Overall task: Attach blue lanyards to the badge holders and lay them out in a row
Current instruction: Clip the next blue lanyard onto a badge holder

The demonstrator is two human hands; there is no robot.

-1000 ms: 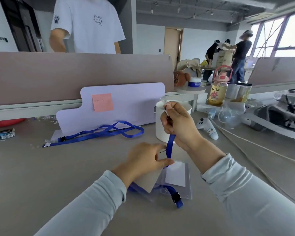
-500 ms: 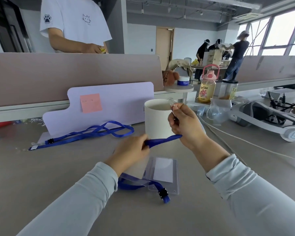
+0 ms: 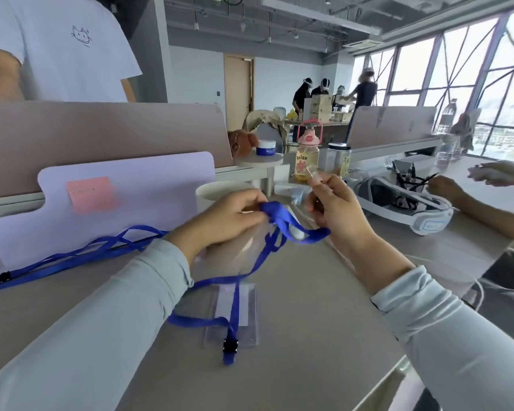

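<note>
A person at a counter (image 3: 309, 321) works a blue lanyard (image 3: 279, 216) between two raised hands. The left hand (image 3: 229, 221) has its fingers curled, pinching a bunched fold of the band. The right hand (image 3: 336, 212), just beside it, is also curled, with a thin clear strip (image 3: 311, 175) pinched at its fingertips; the picture is too blurred to say what the strip is. The band loops from the left hand across to the heel of the right. From there it drops below both hands to the counter, where it crosses a clear badge holder (image 3: 247, 307) lying flat. The lanyard's black buckle (image 3: 230, 347) rests on the holder's near edge. Something clear and blurred hangs just under the left hand. A second lanyard (image 3: 72, 256) lies well to the left of the left hand, in front of a lilac board (image 3: 131, 185). A white cup (image 3: 217, 191) stands behind the left hand, a bottle (image 3: 307, 161) beyond the right.
</note>
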